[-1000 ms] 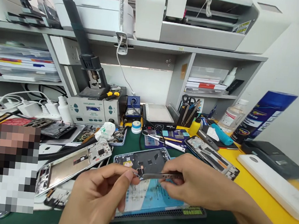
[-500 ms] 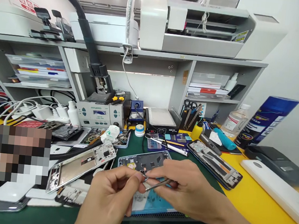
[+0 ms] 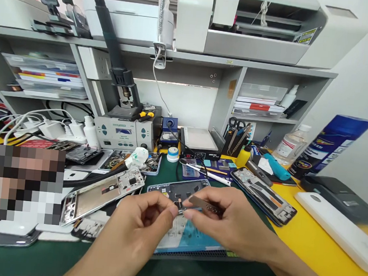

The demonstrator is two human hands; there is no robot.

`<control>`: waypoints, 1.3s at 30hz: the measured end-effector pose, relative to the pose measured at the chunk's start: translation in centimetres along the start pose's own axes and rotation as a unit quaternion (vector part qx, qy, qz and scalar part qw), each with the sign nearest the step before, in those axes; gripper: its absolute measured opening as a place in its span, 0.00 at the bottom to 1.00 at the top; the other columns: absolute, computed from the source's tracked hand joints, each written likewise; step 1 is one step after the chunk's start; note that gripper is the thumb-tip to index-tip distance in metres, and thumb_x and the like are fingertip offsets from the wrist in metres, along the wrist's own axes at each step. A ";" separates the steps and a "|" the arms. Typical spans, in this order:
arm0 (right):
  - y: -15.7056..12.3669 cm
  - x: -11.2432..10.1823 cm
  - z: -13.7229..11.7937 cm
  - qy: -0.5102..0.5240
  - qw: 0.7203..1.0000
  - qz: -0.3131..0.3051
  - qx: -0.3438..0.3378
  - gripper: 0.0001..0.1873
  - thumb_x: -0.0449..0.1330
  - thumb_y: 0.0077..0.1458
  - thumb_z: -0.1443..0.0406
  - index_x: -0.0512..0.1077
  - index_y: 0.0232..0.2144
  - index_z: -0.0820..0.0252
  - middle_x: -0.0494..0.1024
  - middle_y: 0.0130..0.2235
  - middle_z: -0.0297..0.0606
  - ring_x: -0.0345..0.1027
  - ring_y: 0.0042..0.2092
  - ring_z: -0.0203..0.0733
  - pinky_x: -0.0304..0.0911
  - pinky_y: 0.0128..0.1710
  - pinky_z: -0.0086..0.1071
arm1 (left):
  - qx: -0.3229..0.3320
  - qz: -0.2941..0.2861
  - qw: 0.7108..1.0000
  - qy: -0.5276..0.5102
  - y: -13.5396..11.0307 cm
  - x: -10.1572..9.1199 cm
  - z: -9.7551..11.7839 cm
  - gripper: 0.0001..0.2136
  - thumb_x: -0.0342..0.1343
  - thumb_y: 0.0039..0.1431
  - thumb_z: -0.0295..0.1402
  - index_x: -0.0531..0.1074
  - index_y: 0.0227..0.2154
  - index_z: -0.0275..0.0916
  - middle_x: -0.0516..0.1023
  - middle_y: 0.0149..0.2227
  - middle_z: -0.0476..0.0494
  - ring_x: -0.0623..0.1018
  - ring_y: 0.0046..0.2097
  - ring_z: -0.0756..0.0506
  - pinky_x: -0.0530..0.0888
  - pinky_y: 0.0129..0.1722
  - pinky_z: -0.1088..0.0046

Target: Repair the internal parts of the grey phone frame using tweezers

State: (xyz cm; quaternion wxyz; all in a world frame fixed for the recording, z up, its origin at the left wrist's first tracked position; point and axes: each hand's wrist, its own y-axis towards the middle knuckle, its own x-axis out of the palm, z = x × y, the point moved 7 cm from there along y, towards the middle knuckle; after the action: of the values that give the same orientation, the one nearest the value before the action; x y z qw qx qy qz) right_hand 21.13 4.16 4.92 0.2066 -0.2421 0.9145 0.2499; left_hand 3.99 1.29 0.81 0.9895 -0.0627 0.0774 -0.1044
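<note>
Tweezers [image 3: 208,206] sit in my right hand [image 3: 233,218], low in the frame and a little right of centre. My thumb and curled fingers grip them, and the flat metal shank slants out toward the upper left of that hand. Just beside it, my left hand [image 3: 139,227] comes up from the bottom edge, thumb and forefinger pressed tip to tip; whether a small piece sits in that pinch I cannot tell. The two sets of fingertips nearly meet in the lower middle of the frame.

Behind and below them lies a dark phone shell [image 3: 189,188], partly hidden by my hands. A blue-and-white box [image 3: 198,237] shows below it, nearer the bottom edge, with a dark ribbed pad [image 3: 189,254] along the box's near side. Green mat [image 3: 157,275] stretches underneath, and yellow tabletop [image 3: 323,251] fills the lower right.

At left of centre a silver-rimmed phone frame [image 3: 91,202] lies aslant, its upper end near a tray of small parts [image 3: 153,166]. Right of my right hand, a second opened phone [image 3: 267,199] lies diagonally. A white-handled brush [image 3: 217,177] rests mid-frame beyond the shell, and a white-and-blue jar [image 3: 173,154] stands left of it.
</note>
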 end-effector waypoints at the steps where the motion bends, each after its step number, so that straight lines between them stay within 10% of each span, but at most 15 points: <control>1: -0.1 -0.1 -0.5 -0.020 0.998 0.020 -0.057 0.06 0.66 0.62 0.70 0.84 0.40 0.65 0.68 0.24 0.26 0.52 0.25 0.29 0.51 0.23 0.23 | -0.012 -0.011 1.000 -0.002 0.0 -0.1 0.1 0.19 0.66 0.62 0.53 0.77 0.32 0.40 0.63 0.25 0.54 0.56 0.26 0.53 0.51 0.25 0.77; 6: -1.1 0.4 -1.8 -0.143 0.960 0.053 -0.233 0.10 0.63 0.65 0.75 0.83 0.43 0.63 0.76 0.27 0.29 0.60 0.26 0.32 0.53 0.26 0.28 | -0.061 -0.033 0.998 0.001 0.1 -0.5 0.7 0.19 0.64 0.60 0.51 0.76 0.29 0.38 0.68 0.25 0.53 0.57 0.25 0.55 0.50 0.24 0.77; 15: -1.3 0.7 -1.8 -0.168 0.962 0.041 -0.210 0.08 0.63 0.65 0.74 0.83 0.40 0.62 0.73 0.26 0.28 0.62 0.26 0.32 0.53 0.26 0.28 | -0.028 -0.088 0.995 0.034 0.4 -0.5 0.2 0.18 0.61 0.66 0.51 0.78 0.32 0.40 0.65 0.25 0.54 0.57 0.27 0.53 0.52 0.26 0.75; 19: -1.3 0.7 -1.2 -0.180 0.965 0.028 -0.187 0.08 0.63 0.65 0.73 0.83 0.39 0.62 0.71 0.25 0.27 0.61 0.26 0.32 0.55 0.29 0.28 | 0.070 0.012 0.974 0.214 0.3 -3.5 0.1 0.19 0.59 0.69 0.57 0.79 0.42 0.46 0.72 0.30 0.51 0.66 0.30 0.50 0.60 0.27 0.74; 22: -1.4 1.3 -0.6 -0.221 0.962 -0.008 -0.161 0.10 0.61 0.65 0.74 0.82 0.41 0.61 0.74 0.29 0.28 0.64 0.29 0.33 0.57 0.33 0.29 | 0.192 0.057 0.904 0.377 0.1 -4.8 1.1 0.18 0.62 0.68 0.52 0.77 0.54 0.50 0.80 0.51 0.44 0.79 0.51 0.41 0.77 0.49 0.68; 27: -1.8 2.2 -0.1 -0.285 0.946 -0.033 -0.150 0.11 0.59 0.67 0.74 0.81 0.39 0.58 0.75 0.31 0.28 0.66 0.31 0.33 0.54 0.33 0.32 | 0.174 -0.005 0.870 0.461 1.3 -4.6 -0.1 0.26 0.61 0.69 0.48 0.66 0.67 0.57 0.70 0.71 0.49 0.68 0.73 0.35 0.70 0.74 0.48; 39: -2.2 3.6 -0.3 -0.354 0.920 -0.015 -0.170 0.18 0.50 0.81 0.66 0.79 0.43 0.57 0.78 0.35 0.30 0.71 0.33 0.38 0.58 0.32 0.38 | 0.218 0.002 0.855 0.470 2.2 -4.5 -0.4 0.26 0.59 0.68 0.43 0.61 0.66 0.64 0.78 0.61 0.53 0.82 0.61 0.40 0.85 0.57 0.54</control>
State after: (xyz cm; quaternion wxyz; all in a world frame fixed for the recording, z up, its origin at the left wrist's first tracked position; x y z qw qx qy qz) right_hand 19.36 1.12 2.53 0.4758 -0.1829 0.7218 0.4682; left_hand 0.03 4.32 0.77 0.8235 0.2119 0.5090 -0.1338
